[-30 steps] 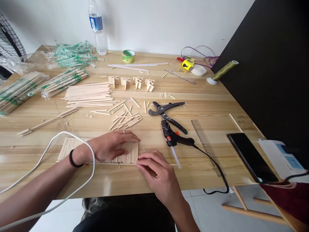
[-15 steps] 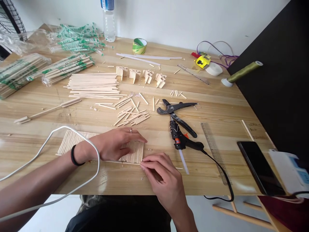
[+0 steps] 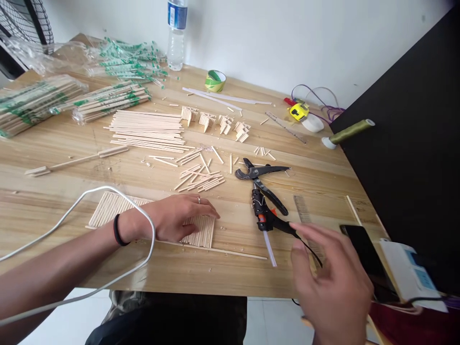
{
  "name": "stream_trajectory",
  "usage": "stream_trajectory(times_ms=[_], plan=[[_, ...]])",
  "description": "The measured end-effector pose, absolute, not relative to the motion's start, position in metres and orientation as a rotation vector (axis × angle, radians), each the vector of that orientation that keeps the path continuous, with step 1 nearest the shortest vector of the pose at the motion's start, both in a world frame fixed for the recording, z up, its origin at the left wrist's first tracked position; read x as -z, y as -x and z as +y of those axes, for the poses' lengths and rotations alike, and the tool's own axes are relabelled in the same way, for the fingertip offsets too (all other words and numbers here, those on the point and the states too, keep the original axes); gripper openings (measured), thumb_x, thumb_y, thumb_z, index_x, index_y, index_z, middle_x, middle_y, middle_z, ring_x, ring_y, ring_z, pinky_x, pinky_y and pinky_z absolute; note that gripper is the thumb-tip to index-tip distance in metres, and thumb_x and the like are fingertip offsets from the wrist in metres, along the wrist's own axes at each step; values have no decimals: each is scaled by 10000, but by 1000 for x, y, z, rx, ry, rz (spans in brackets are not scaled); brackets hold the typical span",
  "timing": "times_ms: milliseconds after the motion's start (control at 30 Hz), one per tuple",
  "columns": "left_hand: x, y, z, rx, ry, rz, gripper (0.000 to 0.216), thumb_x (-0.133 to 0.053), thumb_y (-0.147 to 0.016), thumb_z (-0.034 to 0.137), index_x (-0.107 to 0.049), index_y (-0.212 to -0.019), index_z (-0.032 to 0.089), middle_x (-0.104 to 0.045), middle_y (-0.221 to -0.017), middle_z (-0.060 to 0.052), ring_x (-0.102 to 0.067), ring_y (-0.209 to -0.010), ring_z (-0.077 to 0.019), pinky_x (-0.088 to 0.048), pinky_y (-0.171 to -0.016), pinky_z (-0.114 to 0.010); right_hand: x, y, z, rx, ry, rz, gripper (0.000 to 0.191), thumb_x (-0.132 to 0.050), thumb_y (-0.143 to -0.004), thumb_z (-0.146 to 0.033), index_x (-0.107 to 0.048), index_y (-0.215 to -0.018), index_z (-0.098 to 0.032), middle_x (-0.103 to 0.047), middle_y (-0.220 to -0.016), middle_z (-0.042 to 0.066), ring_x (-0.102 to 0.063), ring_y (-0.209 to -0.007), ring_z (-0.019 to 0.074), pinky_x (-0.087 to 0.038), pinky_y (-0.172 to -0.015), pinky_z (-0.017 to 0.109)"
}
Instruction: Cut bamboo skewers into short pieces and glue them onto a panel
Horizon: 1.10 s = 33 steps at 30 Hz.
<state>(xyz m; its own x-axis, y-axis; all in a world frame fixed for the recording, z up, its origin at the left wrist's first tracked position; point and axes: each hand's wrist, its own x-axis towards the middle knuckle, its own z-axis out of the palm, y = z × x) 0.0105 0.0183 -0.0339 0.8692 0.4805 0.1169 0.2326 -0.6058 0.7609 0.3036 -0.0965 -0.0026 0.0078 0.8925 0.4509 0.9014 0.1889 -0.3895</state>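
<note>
My left hand [image 3: 179, 218] lies flat, fingers stretched, on a mat of glued wooden sticks [image 3: 111, 207] near the table's front edge. A long thin stick [image 3: 230, 252] lies along the mat's front edge. My right hand [image 3: 330, 282] hovers blurred above the table's front right corner, fingers apart and nothing in them, just right of a black glue gun [image 3: 264, 218] with a clear glue stick. Black cutting pliers [image 3: 260, 172] lie behind the gun.
Loose cut sticks [image 3: 197, 179], a stack of long sticks [image 3: 147, 130] and wrapped chopstick bundles [image 3: 36, 103] cover the wooden table [image 3: 53, 172]. A white cable [image 3: 72, 211] loops over my left forearm. A phone [image 3: 362, 244], ruler [image 3: 302, 206], tape roll [image 3: 214, 80], water bottle [image 3: 176, 33] and thread spool [image 3: 347, 132] stand around.
My right hand has left the long stick at the mat's front right corner and swung right toward the glue gun. The left hand stays on the mat. The view has tilted.
</note>
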Motion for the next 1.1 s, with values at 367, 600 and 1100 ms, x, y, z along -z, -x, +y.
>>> stream_trajectory(times_ms=[367, 600, 1100], plan=[[40, -10, 18, -371, -2275, 549, 498, -639, -855, 33, -663, -1336, 160, -723, -1323, -111, -676, -1218, -281, -534, -1107, -413, 46, -346, -46, -346, 1944, -2014, 395, -576, -910, -266, -622, -1303, -251, -641, -1265, 106, -681, -1126, 280, -566, -995, 455], [40, -10, 17, -379, -2287, 536, 499, -632, -852, 28, -663, -1335, 149, -726, -1319, -113, -676, -1213, -280, -533, -1097, -407, 22, -334, -55, -211, 1768, -1988, 143, -606, -922, -276, -622, -1062, -257, -655, -1089, 79, -681, -959, 257, -556, -836, 374], [34, -11, 17, -330, -2255, 577, 516, -663, -866, 28, -641, -1368, 146, -711, -1339, -120, -664, -1242, -276, -510, -1111, -383, 26, -319, -118, -834, 1560, -2040, 295, -630, -988, -513, -749, -894, -260, -768, -859, 76, -767, -895, 299, -653, -832, 410]])
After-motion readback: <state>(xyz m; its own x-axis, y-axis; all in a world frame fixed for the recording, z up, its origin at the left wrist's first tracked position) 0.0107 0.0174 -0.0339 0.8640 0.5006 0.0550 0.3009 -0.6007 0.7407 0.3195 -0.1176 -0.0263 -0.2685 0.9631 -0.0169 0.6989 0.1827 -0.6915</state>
